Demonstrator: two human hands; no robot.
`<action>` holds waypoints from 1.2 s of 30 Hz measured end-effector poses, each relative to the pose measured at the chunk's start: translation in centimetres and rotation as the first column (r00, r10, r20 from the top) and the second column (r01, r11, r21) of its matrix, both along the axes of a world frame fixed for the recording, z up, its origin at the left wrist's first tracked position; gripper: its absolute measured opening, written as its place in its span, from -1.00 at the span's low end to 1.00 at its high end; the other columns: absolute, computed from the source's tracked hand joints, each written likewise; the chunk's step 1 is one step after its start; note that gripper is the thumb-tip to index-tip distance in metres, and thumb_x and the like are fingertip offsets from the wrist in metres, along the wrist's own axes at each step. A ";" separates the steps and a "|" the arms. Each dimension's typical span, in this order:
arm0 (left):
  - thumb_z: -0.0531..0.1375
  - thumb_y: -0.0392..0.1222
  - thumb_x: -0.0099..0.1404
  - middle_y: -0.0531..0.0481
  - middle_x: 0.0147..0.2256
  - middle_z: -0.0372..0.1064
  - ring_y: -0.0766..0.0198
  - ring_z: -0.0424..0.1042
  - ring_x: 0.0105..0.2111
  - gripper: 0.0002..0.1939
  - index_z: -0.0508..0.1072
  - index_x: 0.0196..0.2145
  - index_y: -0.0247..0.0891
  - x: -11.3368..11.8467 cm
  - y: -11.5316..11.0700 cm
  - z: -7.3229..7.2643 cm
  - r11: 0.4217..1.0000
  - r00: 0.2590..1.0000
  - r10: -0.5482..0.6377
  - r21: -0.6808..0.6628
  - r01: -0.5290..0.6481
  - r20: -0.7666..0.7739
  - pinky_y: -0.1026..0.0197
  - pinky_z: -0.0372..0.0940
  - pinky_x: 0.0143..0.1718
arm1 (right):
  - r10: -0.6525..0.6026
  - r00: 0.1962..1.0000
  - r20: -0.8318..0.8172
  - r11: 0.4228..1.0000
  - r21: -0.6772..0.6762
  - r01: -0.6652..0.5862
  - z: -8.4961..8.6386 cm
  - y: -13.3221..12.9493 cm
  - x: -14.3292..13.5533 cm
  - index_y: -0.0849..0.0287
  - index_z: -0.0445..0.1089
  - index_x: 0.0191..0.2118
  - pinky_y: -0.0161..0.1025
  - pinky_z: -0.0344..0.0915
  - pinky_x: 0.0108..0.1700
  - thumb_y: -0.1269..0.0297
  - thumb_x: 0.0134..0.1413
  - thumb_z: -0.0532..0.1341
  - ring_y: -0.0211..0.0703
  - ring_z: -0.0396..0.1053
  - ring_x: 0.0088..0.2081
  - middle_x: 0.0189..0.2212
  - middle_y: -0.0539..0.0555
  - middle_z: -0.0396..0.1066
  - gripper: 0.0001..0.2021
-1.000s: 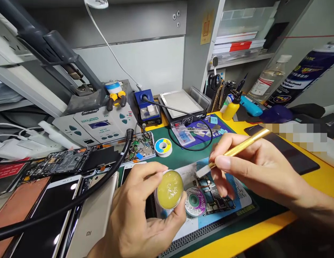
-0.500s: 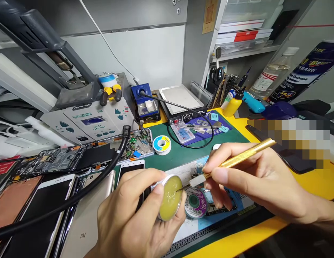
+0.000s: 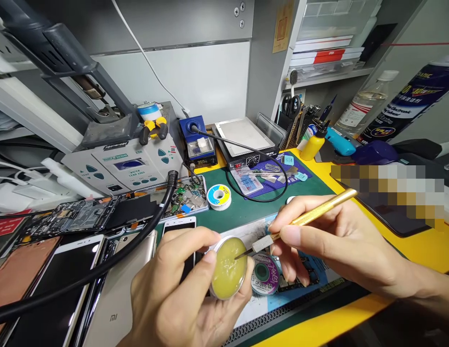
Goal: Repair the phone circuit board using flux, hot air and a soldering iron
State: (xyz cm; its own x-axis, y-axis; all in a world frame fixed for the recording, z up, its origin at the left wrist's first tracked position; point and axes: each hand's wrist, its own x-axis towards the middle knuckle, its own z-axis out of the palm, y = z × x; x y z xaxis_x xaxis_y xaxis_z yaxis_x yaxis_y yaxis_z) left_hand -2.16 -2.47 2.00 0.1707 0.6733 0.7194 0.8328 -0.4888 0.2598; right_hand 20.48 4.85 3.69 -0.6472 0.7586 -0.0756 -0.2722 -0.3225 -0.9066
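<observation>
A round tin of yellowish paste is tilted toward the camera, with the fingers of my left hand wrapped round it. My right hand pinches a gold-handled knife. Its thin blade touches the paste's surface near the middle. Below my right fingers, a purple-and-white spool labelled CP-2015 lies on a light blue and white surface. A circuit board is partly hidden behind my right hand.
Phones and a black hose lie at left. Behind are a grey hot-air station, a solder spool, a soldering stand and a hot plate. Bottles, including a yellow one, stand at right.
The tin now faces the camera slightly more. My right hand and the knife have shifted a little left, with the blade still at the paste. The whole view has moved slightly.
</observation>
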 end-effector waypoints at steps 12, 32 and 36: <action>0.37 -0.17 0.25 -0.01 -0.18 0.40 0.19 0.50 -0.27 -0.72 0.38 -0.15 -0.04 0.6 0.0 0.1 0.997 0.992 0.075 -0.039 -0.071 0.104 0.05 0.48 -0.37 | -0.007 1.000 -0.022 1.000 0.002 0.007 -0.5 0.1 -0.2 -0.01 0.66 -0.23 -0.38 0.50 -0.52 0.35 0.10 0.43 -0.13 0.62 -0.46 -0.38 0.02 0.63 -0.88; 0.35 -0.14 0.29 0.02 -0.19 0.42 0.24 0.51 -0.29 -0.82 0.41 -0.21 -0.04 0.5 -0.3 -0.1 0.991 0.986 0.106 -0.098 -0.093 0.133 0.06 0.49 -0.37 | 0.007 1.000 -0.023 1.000 0.008 -0.007 -0.5 -0.3 -0.4 0.14 0.61 -0.18 -0.38 0.50 -0.48 0.27 0.29 0.36 -0.21 0.60 -0.45 -0.38 0.06 0.61 -0.92; 0.34 -0.11 0.31 0.02 -0.21 0.45 0.26 0.52 -0.30 -0.88 0.46 -0.23 -0.04 0.4 -0.3 -0.2 0.992 0.985 0.111 -0.078 -0.102 0.132 0.10 0.48 -0.37 | -0.001 1.000 -0.009 1.000 -0.001 0.001 -0.4 -0.3 -0.4 0.18 0.59 -0.19 -0.37 0.50 -0.48 0.27 0.31 0.35 -0.19 0.61 -0.44 -0.38 0.07 0.60 -0.90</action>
